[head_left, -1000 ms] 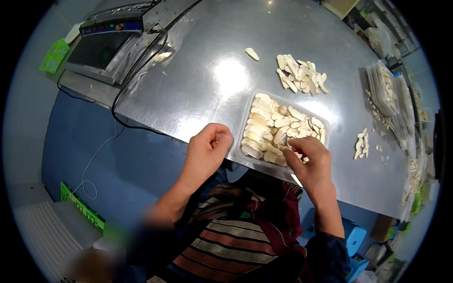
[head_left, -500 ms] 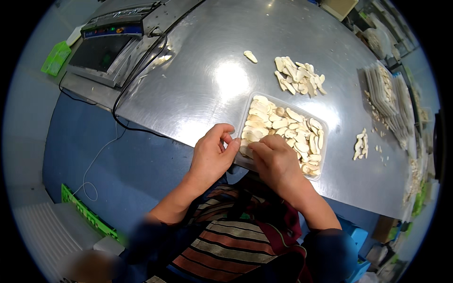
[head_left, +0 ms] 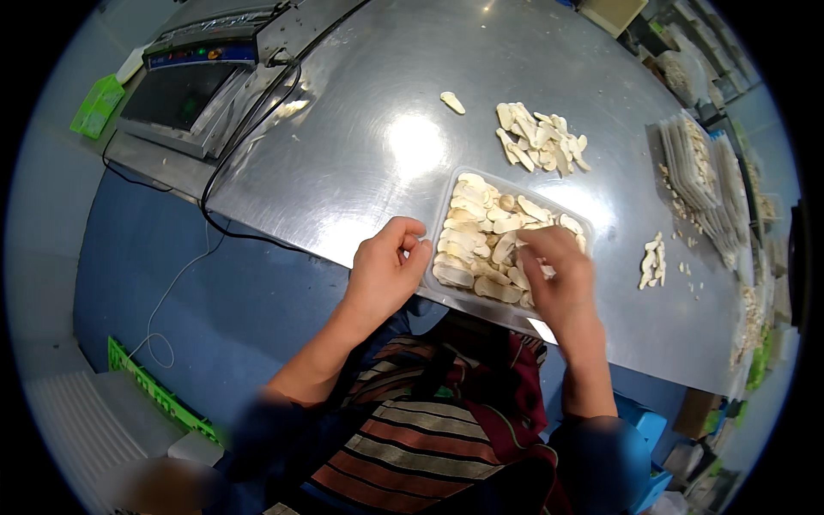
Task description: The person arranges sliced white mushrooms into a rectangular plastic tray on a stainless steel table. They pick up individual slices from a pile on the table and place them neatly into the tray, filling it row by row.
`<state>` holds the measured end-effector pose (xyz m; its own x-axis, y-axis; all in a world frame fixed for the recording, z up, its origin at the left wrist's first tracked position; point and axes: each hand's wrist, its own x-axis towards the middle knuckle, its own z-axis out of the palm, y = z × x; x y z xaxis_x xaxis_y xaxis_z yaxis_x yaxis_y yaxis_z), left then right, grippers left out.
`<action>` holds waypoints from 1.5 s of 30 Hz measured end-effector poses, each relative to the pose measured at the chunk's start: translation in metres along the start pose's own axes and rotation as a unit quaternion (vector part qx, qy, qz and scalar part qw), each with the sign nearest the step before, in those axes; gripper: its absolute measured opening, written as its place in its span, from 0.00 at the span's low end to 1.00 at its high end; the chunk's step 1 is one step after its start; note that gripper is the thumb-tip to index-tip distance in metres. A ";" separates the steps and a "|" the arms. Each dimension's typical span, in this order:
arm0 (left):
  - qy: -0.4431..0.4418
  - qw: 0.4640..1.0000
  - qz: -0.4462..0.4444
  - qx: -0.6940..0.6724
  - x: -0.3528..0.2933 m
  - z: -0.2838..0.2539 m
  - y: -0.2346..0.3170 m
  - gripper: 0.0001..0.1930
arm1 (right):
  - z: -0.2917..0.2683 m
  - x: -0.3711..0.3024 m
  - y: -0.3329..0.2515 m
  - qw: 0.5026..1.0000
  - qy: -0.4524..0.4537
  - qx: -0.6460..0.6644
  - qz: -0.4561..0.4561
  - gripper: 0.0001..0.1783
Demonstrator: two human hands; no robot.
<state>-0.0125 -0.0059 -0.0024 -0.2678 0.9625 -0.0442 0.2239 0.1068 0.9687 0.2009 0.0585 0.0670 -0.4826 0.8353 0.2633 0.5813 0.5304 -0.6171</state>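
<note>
A clear shallow plastic tray stands at the table's near edge, filled with pale sliced mushrooms. Along its left side the slices lie overlapped in a row; elsewhere they are loosely mixed. My left hand rests beside the tray's left rim, fingers loosely curled, thumb and forefinger apart, no object visible in it. Over the right part of the tray is my right hand, slightly blurred, its thumb and forefinger apart and reaching down among the slices. It covers the slices beneath it.
Behind the tray lies a pile of mushroom slices, with one loose slice to its left. A smaller group lies to the right, near stacked filled trays. A machine and black cable occupy the left.
My right hand has moved right across the tray from its near left corner, its fingers parting. Slices at that corner are now uncovered. My left hand has barely shifted.
</note>
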 end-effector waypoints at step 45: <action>-0.154 0.966 -0.119 -0.171 0.014 0.022 0.068 0.09 | -0.021 0.018 0.014 0.973 -0.110 0.185 0.089 0.09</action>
<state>0.0191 0.0207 0.0573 0.0288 0.9549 -0.2954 -0.1460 0.2964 0.9438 0.2143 0.0840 0.0789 -0.5483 0.8362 -0.0129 0.4136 0.2578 -0.8732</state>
